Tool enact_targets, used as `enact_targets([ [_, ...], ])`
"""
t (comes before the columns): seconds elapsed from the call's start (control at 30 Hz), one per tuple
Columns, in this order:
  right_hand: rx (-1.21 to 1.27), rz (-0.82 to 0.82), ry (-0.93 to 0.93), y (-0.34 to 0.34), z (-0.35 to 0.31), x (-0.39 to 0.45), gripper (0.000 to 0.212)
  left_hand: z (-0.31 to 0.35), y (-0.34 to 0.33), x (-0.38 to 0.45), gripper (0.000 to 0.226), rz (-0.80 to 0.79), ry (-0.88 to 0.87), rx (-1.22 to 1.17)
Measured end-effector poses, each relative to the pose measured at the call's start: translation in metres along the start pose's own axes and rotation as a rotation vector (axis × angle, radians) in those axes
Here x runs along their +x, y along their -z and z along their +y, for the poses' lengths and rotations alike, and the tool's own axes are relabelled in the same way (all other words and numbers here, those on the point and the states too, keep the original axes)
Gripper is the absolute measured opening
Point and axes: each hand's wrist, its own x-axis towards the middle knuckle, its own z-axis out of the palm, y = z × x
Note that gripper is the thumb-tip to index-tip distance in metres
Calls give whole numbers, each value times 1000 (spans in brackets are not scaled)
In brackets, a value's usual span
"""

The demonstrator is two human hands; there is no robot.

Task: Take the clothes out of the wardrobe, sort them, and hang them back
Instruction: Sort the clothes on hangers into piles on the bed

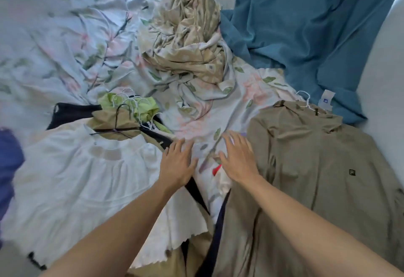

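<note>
I am mid-sort, both grips released, my left hand (178,164) and right hand (238,161) flat at centre frame on the bed (65,36), between the white skirt (76,178) lower left and the khaki hooded jacket (317,167) lower right, so next I likely gather one pile by its hangers.

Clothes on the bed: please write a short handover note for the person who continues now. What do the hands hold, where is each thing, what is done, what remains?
Left hand: open, holds nothing, over the gap between the piles.
Right hand: open, holds nothing, at the edge of the khaki jacket.
Khaki jacket lies flat on the right, white hanger at its collar.
White garment lies spread on the left; behind it a heap of green and tan clothes with a black hanger and several white hangers.
Done: clothes are out on the floral sheet, partly in piles.
Left: finish sorting, hang everything back. Wardrobe not in view.
</note>
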Motion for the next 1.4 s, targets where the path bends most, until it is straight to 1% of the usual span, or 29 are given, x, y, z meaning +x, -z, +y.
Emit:
enact_targets([
  [0.1,40,-30,50,-35,-92,-2,53,-98,24,-31,60,51,57,53],
  [0.2,102,-110,98,-60,-170,6,56,-186,52,-49,61,104,130,82],
  [0.3,92,-173,123,-83,-226,22,49,-261,72,-58,62,78,212,104],
  [0.4,84,-239,35,-103,-259,34,49,-317,81,-64,65,88,250,104],
  [0.5,25,-185,-77,-115,-272,42,56,-353,89,-62,68,104,263,69],
  [0.57,22,-171,-148,-116,-276,47,56,-365,91,-58,68,76,250,46],
  [0.63,132,-198,-207,-117,-276,52,51,-367,89,-56,70,31,238,26],
  [0.7,240,-222,-231,-117,-273,54,48,-362,86,-58,72,20,230,15],
  [0.77,261,-204,-225,-115,-273,49,45,-356,84,-65,71,29,233,12],
  [0.83,244,-170,-199,-107,-274,41,38,-349,87,-70,62,107,221,45],
  [0.9,247,-117,-161,-94,-273,31,38,-340,102,-71,48,254,198,109],
  [0.93,254,-78,-131,-84,-273,26,39,-335,113,-70,47,312,186,117],
  [0.97,257,-37,-97,-73,-273,22,39,-331,123,-68,50,340,169,101],
  [1.03,245,17,-40,-52,-271,10,32,-324,140,-68,57,331,98,45],
  [1.1,242,56,-3,-32,-269,-7,40,-310,152,-75,53,298,40,19],
  [1.2,240,119,42,2,-264,-37,45,-280,170,-100,47,284,71,61],
  [1.27,232,154,87,28,-260,-59,52,-258,185,-125,49,244,66,43],
  [1.33,240,167,116,57,-256,-82,52,-237,206,-158,51,168,11,-37],
  [1.4,256,159,123,92,-250,-109,52,-209,230,-202,40,129,-39,-96],
])
